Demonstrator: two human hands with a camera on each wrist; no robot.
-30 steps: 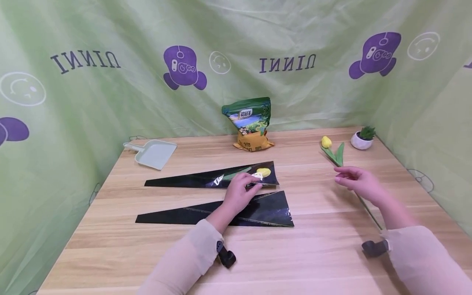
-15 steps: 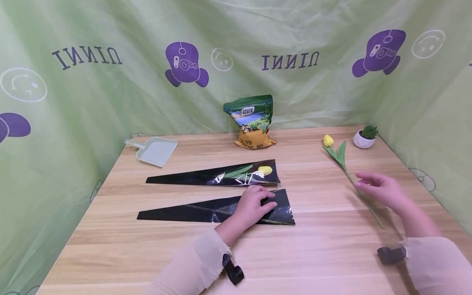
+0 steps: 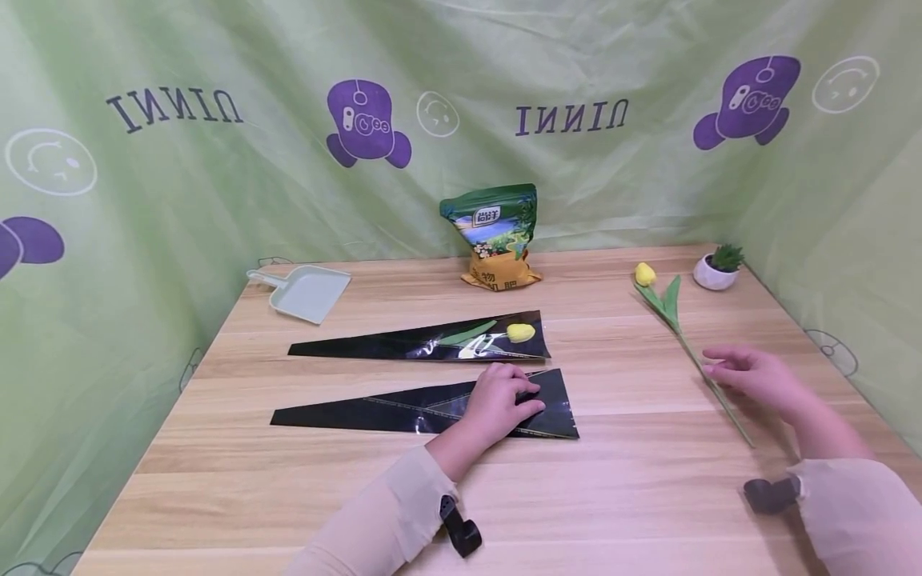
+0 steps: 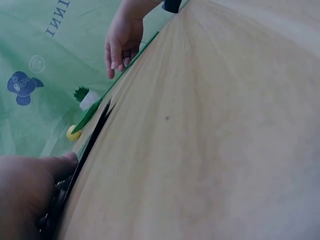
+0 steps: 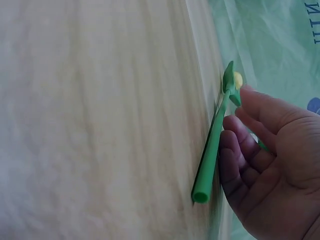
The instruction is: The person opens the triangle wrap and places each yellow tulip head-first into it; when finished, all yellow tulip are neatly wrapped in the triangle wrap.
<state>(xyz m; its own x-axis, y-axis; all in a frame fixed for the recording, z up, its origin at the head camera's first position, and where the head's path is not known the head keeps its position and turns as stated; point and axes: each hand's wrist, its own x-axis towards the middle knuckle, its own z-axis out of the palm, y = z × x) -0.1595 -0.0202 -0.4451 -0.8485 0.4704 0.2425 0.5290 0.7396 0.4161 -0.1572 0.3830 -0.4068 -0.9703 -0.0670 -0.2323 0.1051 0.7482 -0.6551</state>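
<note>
My left hand (image 3: 499, 408) rests on the front black flower sleeve (image 3: 324, 411), which lies flat, narrow end to the left. Its fingers are bent loosely and the thumb lies apart from them. Behind it, a second black sleeve (image 3: 374, 347) with a clear window holds a yellow tulip (image 3: 521, 333). On the right a loose yellow tulip (image 3: 674, 318) lies on the table, bloom away from me. Beside its green stem hovers my right hand (image 3: 756, 380), fingers loosely curled around nothing. The right wrist view shows the stem (image 5: 212, 150) just left of these fingers (image 5: 235, 155).
The wooden table (image 3: 216, 480) backs onto a green printed curtain (image 3: 612, 184). At the back stand a green and yellow bag (image 3: 493, 240) and a small potted plant (image 3: 716, 270). A pale dustpan (image 3: 310, 294) lies at the back left.
My left hand has come off the back sleeve onto the front one. My right hand has drawn back to the right, from over the loose tulip's stem to beside it.
</note>
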